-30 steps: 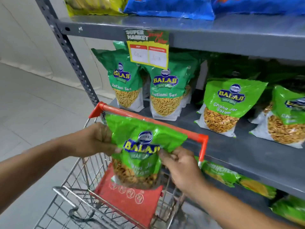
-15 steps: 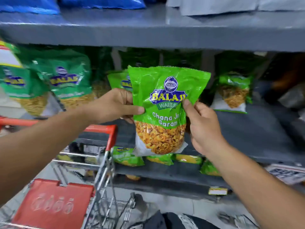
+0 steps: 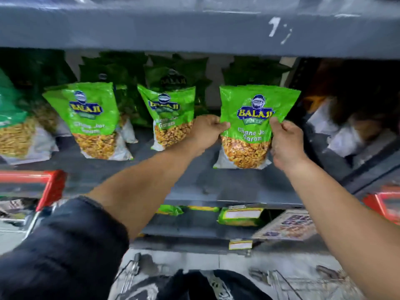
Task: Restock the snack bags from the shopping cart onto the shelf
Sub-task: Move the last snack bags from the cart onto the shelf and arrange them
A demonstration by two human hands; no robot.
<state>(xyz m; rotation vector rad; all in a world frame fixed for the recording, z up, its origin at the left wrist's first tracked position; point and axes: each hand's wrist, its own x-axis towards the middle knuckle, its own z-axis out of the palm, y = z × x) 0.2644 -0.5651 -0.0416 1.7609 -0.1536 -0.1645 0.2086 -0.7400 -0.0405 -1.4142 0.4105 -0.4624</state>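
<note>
A green Balaji Chana Jor Garam snack bag [image 3: 249,126] stands upright with its bottom on the grey middle shelf [image 3: 216,182], right of centre. My left hand [image 3: 206,131] pinches its left edge. My right hand [image 3: 285,141] grips its right edge, thumb on the front. Two matching bags [image 3: 86,120] [image 3: 171,120] stand in a row to its left, with darker green bags behind them. The shopping cart's red handle [image 3: 43,182] shows at the lower left edge.
The shelf above [image 3: 194,29] overhangs close over the bags. To the right of the held bag the shelf is dark, with pale bags [image 3: 350,135] lying there. A lower shelf holds green and yellow packets [image 3: 240,216]. A second red object [image 3: 385,202] sits at the right edge.
Both hands carried the bag from over the cart up and right, then forward onto the middle shelf. The view swung right, so the cart now sits at the left edge.
</note>
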